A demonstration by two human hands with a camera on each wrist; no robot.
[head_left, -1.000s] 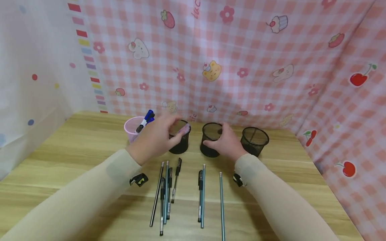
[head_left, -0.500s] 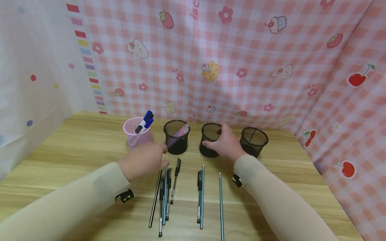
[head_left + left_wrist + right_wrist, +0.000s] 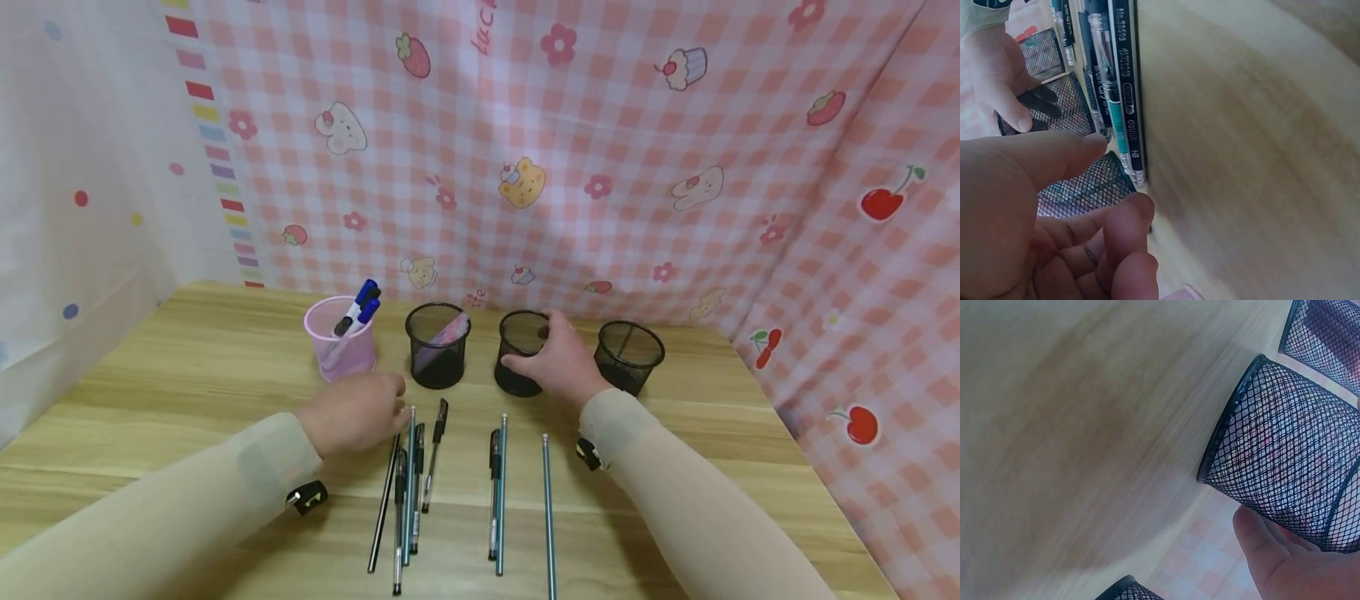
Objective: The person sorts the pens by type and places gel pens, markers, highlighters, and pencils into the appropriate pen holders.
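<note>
My left hand (image 3: pixel 356 412) hovers at the top ends of the pencils and pens, thumb and fingertips apart with nothing between them. Just past those fingertips in the left wrist view lie a black pencil (image 3: pixel 1125 87) and a teal pencil (image 3: pixel 1119 128). Several black-capped gel pens (image 3: pixel 439 421) lie alongside. My right hand (image 3: pixel 566 362) holds a black mesh pen holder (image 3: pixel 517 379), its thumb across the front and its fingers round the right side. In the right wrist view that holder (image 3: pixel 1285 450) shows upright on the table, its inside seen through the mesh.
A pink holder (image 3: pixel 352 354) with blue-capped markers (image 3: pixel 365 312) stands at the left. Beside it, a black mesh holder (image 3: pixel 438 371) contains a pinkish strip (image 3: pixel 452 330). Another mesh holder (image 3: pixel 626 354) is at the right. A gel pen (image 3: pixel 494 492) and two teal pencils (image 3: pixel 548 517) lie mid-table.
My left hand has come away from the second holder, down and left toward the upper ends of the pencils. My right hand stays at the third holder.
</note>
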